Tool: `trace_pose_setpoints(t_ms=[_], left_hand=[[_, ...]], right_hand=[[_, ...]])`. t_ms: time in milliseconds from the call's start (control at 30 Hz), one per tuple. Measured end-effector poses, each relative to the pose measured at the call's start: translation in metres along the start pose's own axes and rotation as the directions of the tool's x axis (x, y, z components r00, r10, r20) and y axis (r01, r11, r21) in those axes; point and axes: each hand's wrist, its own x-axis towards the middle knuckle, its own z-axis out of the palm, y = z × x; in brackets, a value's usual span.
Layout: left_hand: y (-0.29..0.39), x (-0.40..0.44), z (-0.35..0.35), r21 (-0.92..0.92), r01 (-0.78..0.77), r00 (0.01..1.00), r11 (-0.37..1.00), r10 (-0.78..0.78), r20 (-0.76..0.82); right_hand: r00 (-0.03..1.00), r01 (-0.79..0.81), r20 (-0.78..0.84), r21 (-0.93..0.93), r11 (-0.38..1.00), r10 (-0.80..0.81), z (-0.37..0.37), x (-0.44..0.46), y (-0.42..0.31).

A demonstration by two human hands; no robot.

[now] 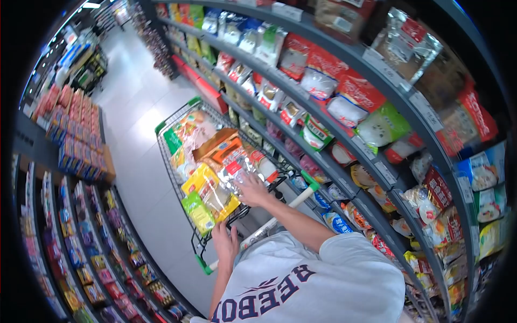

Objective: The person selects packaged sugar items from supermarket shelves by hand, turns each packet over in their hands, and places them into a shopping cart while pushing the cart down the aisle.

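My right hand (253, 189) reaches over the shopping cart (173, 114) and rests, fingers spread, on a silver bag with a red label (237, 168). My left hand (225, 243) is at the near left end of the cart, holding nothing, fingers apart. Just beyond it lie a green packet (198, 213) and a yellow bag with a clear window (211, 189). Behind the silver bag sits an orange-brown packet (221, 149). A red-and-white packet (264, 166) lies to its right, partly hidden by my hand.
On the right, a tall shelf (344, 134) of bagged foods runs close alongside the cart. Lower shelves of small packets (102, 258) stand on the left, with stacked boxes (81, 134) beyond. The tiled aisle (121, 81) extends ahead. The cart handle (293, 202) is near my body.
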Motion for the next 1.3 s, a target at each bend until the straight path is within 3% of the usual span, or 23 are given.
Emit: trace_pose_setpoints(t_ms=[100,167,267,333,433,467,533,1133,1300], left_hand=[[0.012,-0.015,-0.012,0.039,-0.098,0.992,0.994,0.101,-0.078],[0.002,-0.028,-0.013,0.05,-0.105,0.989,0.993,0.11,-0.094],[-0.028,-0.045,-0.006,0.072,-0.016,0.991,0.997,0.026,-0.133],[-0.031,-0.04,-0.007,0.079,0.043,0.99,0.996,-0.031,-0.137],[-0.001,-0.027,-0.007,0.14,0.208,0.971,0.968,-0.188,-0.145],[0.003,-0.024,-0.003,0.17,0.229,0.962,0.958,-0.196,-0.189],[0.011,-0.019,-0.008,0.147,0.297,0.952,0.943,-0.28,-0.128],[0.011,-0.021,-0.017,0.177,0.399,0.917,0.9,-0.387,-0.1],[0.009,-0.021,-0.025,0.182,0.428,0.903,0.885,-0.428,-0.044]], right_hand=[[0.997,0.057,-0.065,0.103,0.993,-0.051,-0.023,-0.008,-0.004],[0.958,0.19,-0.25,0.175,0.966,-0.143,-0.032,-0.025,0.002],[0.989,0.05,-0.149,0.198,0.979,-0.02,-0.074,-0.07,0.005],[0.972,-0.012,-0.228,0.172,0.985,0.052,-0.076,-0.095,0.016],[0.861,0.076,-0.508,0.105,0.992,-0.012,-0.042,-0.11,0.036],[0.875,0.008,-0.479,0.164,0.986,0.073,-0.051,-0.109,0.027],[0.883,-0.137,-0.401,0.273,0.952,0.243,-0.066,-0.112,0.007],[0.946,-0.14,-0.251,0.25,0.958,0.204,-0.061,-0.107,0.016],[0.927,-0.156,-0.307,0.202,0.967,0.214,-0.052,-0.106,0.011]])
